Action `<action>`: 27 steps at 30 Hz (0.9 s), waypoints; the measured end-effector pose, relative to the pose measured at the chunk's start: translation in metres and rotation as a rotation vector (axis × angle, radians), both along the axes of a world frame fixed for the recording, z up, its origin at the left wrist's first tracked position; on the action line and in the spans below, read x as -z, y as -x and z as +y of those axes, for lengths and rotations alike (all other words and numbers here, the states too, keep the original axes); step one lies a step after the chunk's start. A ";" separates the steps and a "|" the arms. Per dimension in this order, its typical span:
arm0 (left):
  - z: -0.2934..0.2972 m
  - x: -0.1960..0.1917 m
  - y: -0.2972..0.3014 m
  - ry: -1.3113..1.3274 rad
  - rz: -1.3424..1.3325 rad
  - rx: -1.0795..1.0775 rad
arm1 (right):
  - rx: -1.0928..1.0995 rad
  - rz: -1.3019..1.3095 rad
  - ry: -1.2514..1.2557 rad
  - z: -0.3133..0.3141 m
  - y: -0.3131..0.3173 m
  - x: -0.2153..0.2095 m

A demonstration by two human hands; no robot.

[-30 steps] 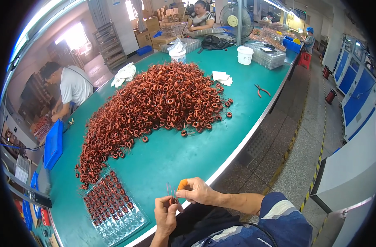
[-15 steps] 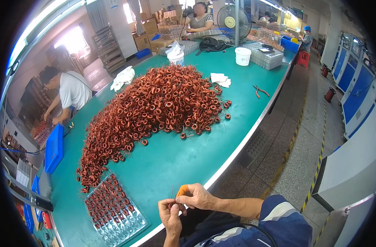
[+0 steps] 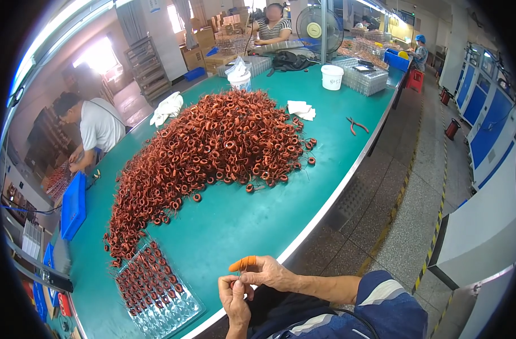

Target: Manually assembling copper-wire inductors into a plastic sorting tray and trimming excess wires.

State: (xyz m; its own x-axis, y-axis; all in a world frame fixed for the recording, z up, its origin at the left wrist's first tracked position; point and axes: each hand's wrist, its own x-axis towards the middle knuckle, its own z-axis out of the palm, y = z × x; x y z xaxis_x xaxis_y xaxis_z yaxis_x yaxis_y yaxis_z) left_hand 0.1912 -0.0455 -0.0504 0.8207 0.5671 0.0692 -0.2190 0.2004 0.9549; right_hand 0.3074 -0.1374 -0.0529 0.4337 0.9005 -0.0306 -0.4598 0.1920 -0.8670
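Close to the table's near edge, my left hand (image 3: pixel 234 299) pinches a small copper-wound ring coil, mostly hidden behind the fingers. My right hand (image 3: pixel 272 273) meets it from the right. Its thumb and index finger close on a thin wire lead of the coil, and an orange finger cot (image 3: pixel 244 263) covers the index finger. To the left lies a clear plastic tray (image 3: pixel 181 313) with rows of similar coils, its near rows of pockets unfilled. Beyond the tray spreads a large heap of red-brown ring coils (image 3: pixel 212 147) with wire ends sticking out.
Red-handled pliers (image 3: pixel 357 126) lie on the green table (image 3: pixel 258 220) at the right. Farther back are a white bucket (image 3: pixel 332 77), folded white cloth (image 3: pixel 301 110) and stacked clear trays (image 3: pixel 364 79). A blue bin (image 3: pixel 73 206) sits at the left edge; a person in white (image 3: pixel 99 124) bends nearby.
My right index finger has lifted and stretched left over the left fingertips. The wire ends that stood upright above the hands now show less. The heap and tray stay as they were.
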 end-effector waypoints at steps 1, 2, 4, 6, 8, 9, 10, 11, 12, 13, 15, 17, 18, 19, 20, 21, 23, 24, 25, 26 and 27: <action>-0.001 0.001 -0.001 0.011 -0.006 -0.014 | 0.000 -0.001 0.000 0.000 0.000 0.001; -0.002 0.001 -0.002 0.021 -0.012 -0.028 | 0.006 0.004 0.007 -0.001 0.001 0.004; -0.005 0.001 -0.004 0.040 -0.015 -0.047 | 0.012 0.009 0.015 -0.001 0.002 0.007; -0.006 0.002 -0.005 0.058 -0.018 -0.067 | 0.019 0.015 0.004 0.000 0.003 0.009; -0.005 0.007 -0.004 -0.011 -0.011 -0.075 | 0.002 0.040 0.001 -0.001 0.003 0.004; -0.004 0.008 -0.003 -0.010 -0.011 -0.077 | -0.015 0.064 -0.003 -0.001 0.003 0.003; -0.004 0.009 -0.004 -0.064 -0.003 -0.074 | -0.013 0.063 -0.002 -0.001 0.003 0.005; -0.004 0.010 -0.005 -0.117 0.004 -0.071 | 0.018 0.019 -0.001 0.000 0.003 0.010; -0.003 0.013 -0.005 -0.117 0.002 -0.070 | 0.049 -0.025 0.000 0.000 0.003 0.013; -0.002 0.016 -0.005 -0.158 0.010 -0.058 | 0.048 -0.025 0.001 0.001 0.003 0.013; 0.000 0.020 -0.005 -0.199 0.017 -0.048 | 0.044 -0.012 0.051 0.002 0.002 0.013; 0.001 0.021 -0.005 -0.173 0.031 -0.061 | 0.075 -0.075 0.052 0.005 0.002 0.015; 0.002 0.023 -0.005 -0.173 0.032 -0.062 | 0.106 -0.138 0.051 0.006 0.001 0.016; 0.003 0.026 -0.006 -0.169 0.032 -0.058 | 0.107 -0.140 0.052 0.006 0.000 0.017; 0.003 0.029 -0.007 -0.164 0.032 -0.054 | 0.097 -0.128 0.078 0.005 0.000 0.017; 0.004 0.030 -0.007 -0.163 0.030 -0.053 | 0.087 -0.117 0.103 0.005 -0.001 0.018; 0.005 0.031 -0.006 -0.150 0.044 -0.059 | 0.094 -0.162 0.113 0.007 -0.001 0.020; 0.007 0.033 -0.007 -0.150 0.043 -0.060 | 0.101 -0.207 0.123 0.008 -0.001 0.021; 0.008 0.035 -0.007 -0.139 0.046 -0.060 | 0.101 -0.207 0.123 0.009 -0.002 0.022; 0.010 0.036 -0.007 -0.128 0.048 -0.059 | 0.100 -0.205 0.114 0.010 -0.004 0.025; 0.011 0.036 -0.007 -0.128 0.047 -0.059 | 0.100 -0.204 0.106 0.011 -0.005 0.025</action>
State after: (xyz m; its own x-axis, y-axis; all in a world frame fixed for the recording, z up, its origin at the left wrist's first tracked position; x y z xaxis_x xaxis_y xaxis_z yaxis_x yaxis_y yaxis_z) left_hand 0.1986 -0.0348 -0.0865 0.7901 0.6036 0.1067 -0.1816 0.0643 0.9813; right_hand 0.3123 -0.1261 -0.0782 0.5278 0.8490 -0.0255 -0.2567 0.1308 -0.9576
